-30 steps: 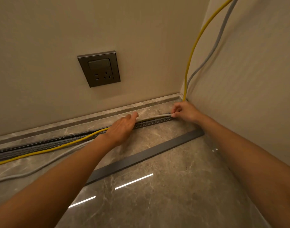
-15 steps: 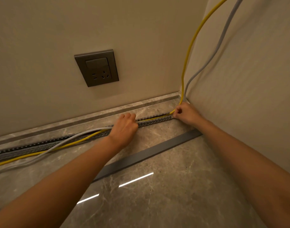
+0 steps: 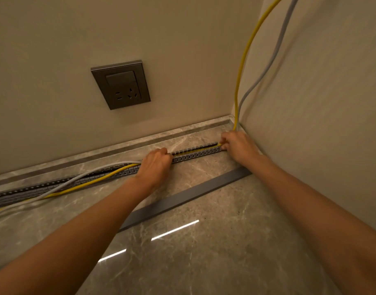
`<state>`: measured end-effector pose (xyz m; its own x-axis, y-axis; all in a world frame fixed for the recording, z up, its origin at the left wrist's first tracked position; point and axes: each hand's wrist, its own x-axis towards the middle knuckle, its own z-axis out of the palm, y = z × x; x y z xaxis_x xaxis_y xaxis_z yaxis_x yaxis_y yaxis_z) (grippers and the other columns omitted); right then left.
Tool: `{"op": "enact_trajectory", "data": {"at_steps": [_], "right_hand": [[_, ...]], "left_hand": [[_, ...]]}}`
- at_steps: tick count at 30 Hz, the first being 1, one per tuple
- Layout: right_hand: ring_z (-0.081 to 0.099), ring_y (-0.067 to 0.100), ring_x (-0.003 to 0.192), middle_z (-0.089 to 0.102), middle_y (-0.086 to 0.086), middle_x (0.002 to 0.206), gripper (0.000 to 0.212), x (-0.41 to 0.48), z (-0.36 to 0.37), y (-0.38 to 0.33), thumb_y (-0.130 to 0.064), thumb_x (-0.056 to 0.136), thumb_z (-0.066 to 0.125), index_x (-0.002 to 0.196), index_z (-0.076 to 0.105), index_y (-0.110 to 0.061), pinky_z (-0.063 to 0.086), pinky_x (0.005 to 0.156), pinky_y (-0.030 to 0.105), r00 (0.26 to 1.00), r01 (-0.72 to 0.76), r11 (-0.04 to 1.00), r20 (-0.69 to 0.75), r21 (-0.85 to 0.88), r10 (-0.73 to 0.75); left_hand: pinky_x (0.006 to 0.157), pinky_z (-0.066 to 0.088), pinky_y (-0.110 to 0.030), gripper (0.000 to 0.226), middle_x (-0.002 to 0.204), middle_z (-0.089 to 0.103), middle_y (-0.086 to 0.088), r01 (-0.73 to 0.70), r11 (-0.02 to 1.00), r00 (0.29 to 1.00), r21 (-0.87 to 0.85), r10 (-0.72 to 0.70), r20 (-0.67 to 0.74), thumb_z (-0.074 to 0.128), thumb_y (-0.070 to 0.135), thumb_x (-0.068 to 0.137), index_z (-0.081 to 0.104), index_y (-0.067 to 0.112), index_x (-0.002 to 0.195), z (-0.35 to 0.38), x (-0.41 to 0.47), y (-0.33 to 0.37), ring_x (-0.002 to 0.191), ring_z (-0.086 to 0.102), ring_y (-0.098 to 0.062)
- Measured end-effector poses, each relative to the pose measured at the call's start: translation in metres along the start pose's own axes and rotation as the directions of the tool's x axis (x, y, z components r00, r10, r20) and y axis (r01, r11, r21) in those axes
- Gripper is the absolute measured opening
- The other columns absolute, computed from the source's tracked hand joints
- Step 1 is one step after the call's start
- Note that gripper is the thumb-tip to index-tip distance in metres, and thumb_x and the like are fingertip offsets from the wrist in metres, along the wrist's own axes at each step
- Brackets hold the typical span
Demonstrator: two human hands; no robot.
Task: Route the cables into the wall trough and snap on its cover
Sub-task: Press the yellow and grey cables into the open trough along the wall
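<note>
Two round, flexible cables, a yellow cable (image 3: 87, 183) and a grey cable (image 3: 72, 180), come down the wall corner and run along the slotted grey plastic trough (image 3: 195, 153) lying on the marbled stone floor (image 3: 225, 241) by the wall. Between the hands the yellow one sits inside the trough; left of them both ride up and spill onto the floor. The left hand (image 3: 154, 165) is curled down on the trough over the cables, fingers clenched. The right hand (image 3: 238, 145) pinches the yellow cable at the trough's end. Both cables look light and springy, likely to pop out, so press them in short stretches. The flat grey cover strip (image 3: 182, 199) lies loose nearby; it seems stiff yet thin, best gripped by its long edges.
</note>
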<state>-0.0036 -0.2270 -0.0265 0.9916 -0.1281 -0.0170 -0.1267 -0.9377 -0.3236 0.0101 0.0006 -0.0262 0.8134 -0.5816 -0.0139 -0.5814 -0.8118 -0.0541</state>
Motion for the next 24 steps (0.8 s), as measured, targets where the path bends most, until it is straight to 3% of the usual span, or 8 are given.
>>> {"op": "enact_trajectory", "data": {"at_steps": [2, 9, 13, 16, 20, 24], "right_hand": [[0.062, 0.033, 0.100, 0.069, 0.018, 0.105, 0.013, 0.001, -0.003, -0.002, -0.010, 0.086, 0.061, 0.095, 0.068, -0.005, 0.049, 0.081, 0.036, 1.000, 0.008, 0.998, 0.010, -0.059, -0.007], [0.046, 0.034, 0.116, 0.054, 0.023, 0.118, 0.025, -0.006, 0.004, -0.016, 0.000, 0.092, 0.046, 0.108, 0.065, 0.001, 0.045, 0.089, 0.039, 0.997, 0.022, 0.976, -0.071, -0.217, -0.038], [0.047, 0.035, 0.118, 0.052, 0.021, 0.125, 0.025, -0.010, 0.001, -0.015, -0.006, 0.093, 0.050, 0.110, 0.067, -0.002, 0.043, 0.095, 0.039, 0.999, 0.003, 0.990, -0.041, -0.142, -0.009], [0.050, 0.035, 0.116, 0.056, 0.021, 0.123, 0.027, -0.013, -0.002, -0.023, 0.000, 0.089, 0.050, 0.112, 0.064, 0.000, 0.045, 0.095, 0.040, 0.996, -0.036, 0.996, -0.085, -0.077, 0.030], [0.050, 0.035, 0.118, 0.057, 0.021, 0.124, 0.029, -0.016, 0.002, -0.054, 0.005, 0.087, 0.051, 0.113, 0.062, 0.001, 0.044, 0.098, 0.041, 0.992, -0.032, 0.999, -0.123, 0.003, 0.032], [0.046, 0.032, 0.124, 0.053, 0.015, 0.131, 0.032, -0.017, 0.017, -0.094, -0.002, 0.090, 0.051, 0.122, 0.058, -0.006, 0.041, 0.101, 0.040, 0.998, 0.055, 0.998, -0.032, 0.029, -0.054]], "left_hand": [[0.084, 0.046, -0.036, 0.028, 0.117, 0.057, -0.016, 0.040, 0.998, 0.999, -0.058, -0.039, 0.009, 0.043, 0.005, 0.095, 0.055, 0.001, 0.121, 0.004, 0.000, 0.000, 0.104, 0.055, -0.030], [0.090, 0.045, -0.036, 0.031, 0.121, 0.053, -0.016, 0.060, 0.986, 0.998, -0.152, -0.057, 0.024, 0.047, 0.003, 0.093, 0.052, 0.002, 0.124, 0.006, -0.005, 0.000, 0.109, 0.050, -0.029], [0.093, 0.047, -0.037, 0.034, 0.123, 0.049, -0.015, 0.096, 0.938, 0.995, -0.333, -0.091, 0.030, 0.049, -0.002, 0.091, 0.052, 0.003, 0.125, 0.004, -0.006, -0.005, 0.107, 0.053, -0.030], [0.095, 0.047, -0.039, 0.034, 0.124, 0.048, -0.018, 0.093, 0.895, 0.993, -0.436, -0.116, -0.026, 0.046, -0.008, 0.091, 0.053, -0.001, 0.123, -0.002, -0.015, -0.007, 0.108, 0.053, -0.032], [0.089, 0.050, -0.044, 0.037, 0.124, 0.050, -0.022, 0.110, 0.892, 0.979, -0.438, -0.174, -0.110, 0.050, -0.011, 0.087, 0.054, -0.004, 0.122, -0.008, -0.026, -0.023, 0.105, 0.055, -0.037], [0.097, 0.044, -0.042, 0.046, 0.133, 0.046, -0.018, 0.271, 0.898, 0.960, -0.345, -0.278, 0.031, 0.059, 0.008, 0.088, 0.046, 0.003, 0.132, -0.013, -0.041, -0.053, 0.118, 0.049, -0.035]]}}
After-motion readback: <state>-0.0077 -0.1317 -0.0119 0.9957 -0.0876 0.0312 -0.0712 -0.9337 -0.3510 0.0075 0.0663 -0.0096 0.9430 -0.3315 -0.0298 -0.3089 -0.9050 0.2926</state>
